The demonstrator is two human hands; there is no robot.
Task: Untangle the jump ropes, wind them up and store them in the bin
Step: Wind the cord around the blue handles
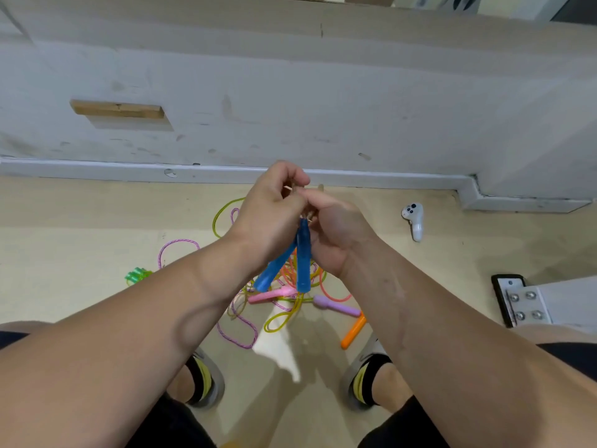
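Both of my hands are raised in front of me, close together above the floor. My left hand [271, 211] and my right hand [336, 234] grip the rope end of a jump rope whose two blue handles [302, 263] hang down between my wrists. Its cord is mostly hidden inside my fingers. Below them a tangle of ropes [284, 299] lies on the floor: yellow-green, pink-purple and orange cords, with a pink handle [271, 294], a purple handle [336, 306] and an orange handle [353, 331]. A green handle pair [137, 275] lies at the left.
A white game controller [413, 219] lies on the floor at the right near the skirting board [97, 169]. A black phone [504, 295] and a metal bracket [526, 305] sit at the far right. My two feet [206, 379] stand just below the tangle.
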